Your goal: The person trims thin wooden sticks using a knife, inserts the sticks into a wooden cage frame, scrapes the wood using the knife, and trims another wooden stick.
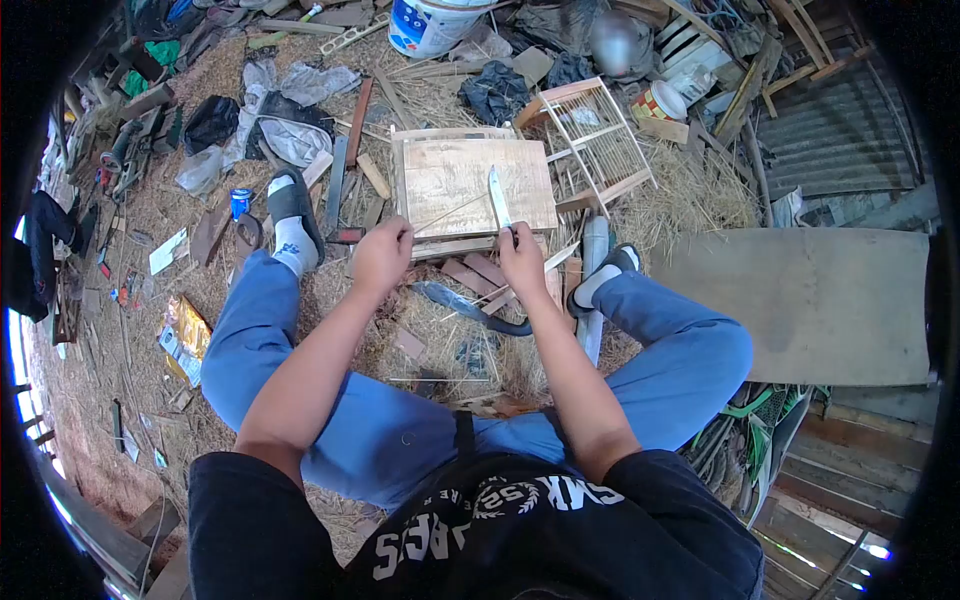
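Observation:
My right hand is closed round the handle of a knife, whose blade points away from me over a pale wooden board. In my left hand, the fingers pinch the end of a thin wooden stick. The stick slants up to the right across the board toward the blade. Whether it touches the blade is hard to tell. Just beyond the board's right edge is a wooden frame with thin bars.
A hammer lies left of the board, near my sandalled foot. A curved dark-handled tool lies between my legs. A large flat panel is at the right. A white bucket stands beyond the board, and wood scraps and straw cover the ground.

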`<state>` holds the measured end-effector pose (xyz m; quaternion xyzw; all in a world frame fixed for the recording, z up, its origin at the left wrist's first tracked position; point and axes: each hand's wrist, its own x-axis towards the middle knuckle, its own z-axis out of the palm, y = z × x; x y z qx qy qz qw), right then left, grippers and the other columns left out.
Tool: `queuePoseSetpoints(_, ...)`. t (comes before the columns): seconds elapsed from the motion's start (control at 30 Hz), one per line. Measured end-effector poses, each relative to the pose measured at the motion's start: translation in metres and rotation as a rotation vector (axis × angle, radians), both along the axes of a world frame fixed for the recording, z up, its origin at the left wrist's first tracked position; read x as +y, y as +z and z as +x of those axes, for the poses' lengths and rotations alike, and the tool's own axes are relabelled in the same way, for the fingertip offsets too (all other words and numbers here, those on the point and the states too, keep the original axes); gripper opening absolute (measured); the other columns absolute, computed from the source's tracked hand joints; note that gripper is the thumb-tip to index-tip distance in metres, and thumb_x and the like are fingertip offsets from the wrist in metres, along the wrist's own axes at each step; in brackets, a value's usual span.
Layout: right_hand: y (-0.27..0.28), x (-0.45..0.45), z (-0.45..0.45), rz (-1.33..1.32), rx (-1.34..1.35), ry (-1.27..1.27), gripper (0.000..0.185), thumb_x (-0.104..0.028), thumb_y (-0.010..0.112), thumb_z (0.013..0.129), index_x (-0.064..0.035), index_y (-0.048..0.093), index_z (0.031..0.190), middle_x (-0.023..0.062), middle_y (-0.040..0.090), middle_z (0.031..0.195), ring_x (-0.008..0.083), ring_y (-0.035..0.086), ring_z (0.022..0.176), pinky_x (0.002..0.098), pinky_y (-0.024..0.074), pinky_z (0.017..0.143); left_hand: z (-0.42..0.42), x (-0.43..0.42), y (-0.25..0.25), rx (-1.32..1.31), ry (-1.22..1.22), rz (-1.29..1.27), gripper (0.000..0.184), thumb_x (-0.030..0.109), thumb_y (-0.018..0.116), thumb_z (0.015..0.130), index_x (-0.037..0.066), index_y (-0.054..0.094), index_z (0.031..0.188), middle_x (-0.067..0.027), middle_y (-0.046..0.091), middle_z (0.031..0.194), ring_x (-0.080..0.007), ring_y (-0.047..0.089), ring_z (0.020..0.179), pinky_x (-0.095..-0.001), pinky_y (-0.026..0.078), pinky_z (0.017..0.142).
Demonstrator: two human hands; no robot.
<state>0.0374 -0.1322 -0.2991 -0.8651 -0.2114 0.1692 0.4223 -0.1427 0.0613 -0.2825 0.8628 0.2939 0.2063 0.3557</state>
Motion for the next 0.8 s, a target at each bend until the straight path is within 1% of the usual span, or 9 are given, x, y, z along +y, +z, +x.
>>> queuePoseSetpoints(0.13, 0.008, 0.000, -0.003, 0.041, -0.005, -0.011, 0.023, -0.028, 0.056, 0.101, -0.0057, 0.056, 0.107, 0.0259, 0.067, 0.088, 0.0476, 0.066, 0.087, 0.0506, 0.0504, 0.075, -0.011, 0.013, -0.009, 0.027, -0.044, -0.108, 0.013, 0.017, 0.068, 0.092, 0.005, 0.069, 0.095, -0.0186, 0.072, 0.090, -0.0386, 0.070, 0.084, -0.0462, 0.055, 0.074)
queuePoseSetpoints(0.2, 0.011, 0.002, -0.003, 0.012, -0.003, -0.003, 0.022, -0.027, 0.055, 0.101, -0.0055, 0.056, 0.107, 0.0262, 0.066, 0.088, 0.0477, 0.066, 0.086, 0.0510, 0.0503, 0.074, -0.016, 0.016, -0.007, 0.072, -0.084, -0.163, 0.014, 0.018, 0.070, 0.091, 0.005, 0.072, 0.096, -0.0180, 0.073, 0.089, -0.0357, 0.071, 0.083, -0.0438, 0.056, 0.074)
queuePoseSetpoints(0.23, 0.012, 0.003, -0.003, -0.011, -0.006, 0.006, 0.022, -0.026, 0.055, 0.100, -0.0052, 0.055, 0.108, 0.0265, 0.066, 0.087, 0.0478, 0.066, 0.086, 0.0514, 0.0503, 0.074, -0.018, 0.016, -0.004, 0.078, -0.083, -0.167, 0.014, 0.018, 0.070, 0.091, 0.005, 0.072, 0.096, -0.0180, 0.073, 0.089, -0.0357, 0.071, 0.083, -0.0438, 0.056, 0.074)
queuePoseSetpoints(0.3, 0.014, 0.005, -0.004, -0.030, -0.010, 0.017, 0.022, -0.025, 0.054, 0.100, -0.0044, 0.054, 0.108, 0.0277, 0.066, 0.087, 0.0490, 0.065, 0.086, 0.0521, 0.0499, 0.074, -0.018, 0.012, -0.002, 0.101, -0.066, -0.227, 0.013, 0.014, 0.070, 0.091, 0.002, 0.071, 0.096, -0.0151, 0.072, 0.084, -0.0301, 0.070, 0.076, -0.0388, 0.053, 0.071)
queuePoseSetpoints(0.37, 0.012, 0.007, -0.005, -0.013, -0.082, 0.024, 0.023, -0.025, 0.054, 0.100, -0.0039, 0.054, 0.108, 0.0286, 0.065, 0.087, 0.0503, 0.064, 0.087, 0.0532, 0.0496, 0.074, -0.018, 0.012, -0.009, 0.084, -0.063, -0.208, 0.013, 0.015, 0.070, 0.091, 0.002, 0.071, 0.095, -0.0145, 0.072, 0.083, -0.0298, 0.070, 0.075, -0.0386, 0.053, 0.070)
queuePoseSetpoints(0.53, 0.009, 0.009, -0.009, -0.074, -0.109, 0.003, 0.027, -0.027, 0.055, 0.100, -0.0011, 0.059, 0.102, 0.0301, 0.066, 0.089, 0.0509, 0.064, 0.088, 0.0543, 0.0496, 0.075, -0.011, 0.015, -0.006, 0.098, -0.063, -0.206, 0.013, 0.016, 0.071, 0.091, 0.003, 0.071, 0.094, -0.0135, 0.072, 0.082, -0.0291, 0.069, 0.073, -0.0385, 0.053, 0.069)
queuePoseSetpoints(0.63, 0.007, 0.007, -0.011, -0.126, -0.164, -0.043, 0.030, -0.029, 0.055, 0.100, 0.0005, 0.062, 0.097, 0.0308, 0.066, 0.087, 0.0512, 0.064, 0.086, 0.0553, 0.0500, 0.074, -0.009, 0.018, -0.009, 0.144, -0.060, -0.250, 0.014, 0.015, 0.071, 0.090, 0.001, 0.070, 0.093, -0.0136, 0.073, 0.082, -0.0281, 0.070, 0.075, -0.0373, 0.054, 0.071)
queuePoseSetpoints(0.7, 0.006, 0.006, -0.009, -0.194, -0.176, -0.060, 0.032, -0.029, 0.054, 0.100, 0.0012, 0.062, 0.095, 0.0314, 0.066, 0.085, 0.0521, 0.064, 0.084, 0.0571, 0.0498, 0.073, -0.008, 0.020, -0.014, 0.094, -0.088, -0.276, 0.015, 0.015, 0.071, 0.090, 0.000, 0.070, 0.092, -0.0138, 0.073, 0.083, -0.0270, 0.071, 0.076, -0.0364, 0.055, 0.073)
queuePoseSetpoints(0.8, 0.005, 0.004, -0.010, -0.210, -0.213, -0.047, 0.032, -0.029, 0.054, 0.100, 0.0013, 0.062, 0.094, 0.0316, 0.066, 0.083, 0.0530, 0.063, 0.083, 0.0586, 0.0490, 0.072, -0.008, 0.021, -0.015, 0.098, -0.079, -0.285, 0.015, 0.015, 0.072, 0.090, 0.000, 0.070, 0.091, -0.0139, 0.074, 0.083, -0.0260, 0.072, 0.077, -0.0361, 0.056, 0.074)
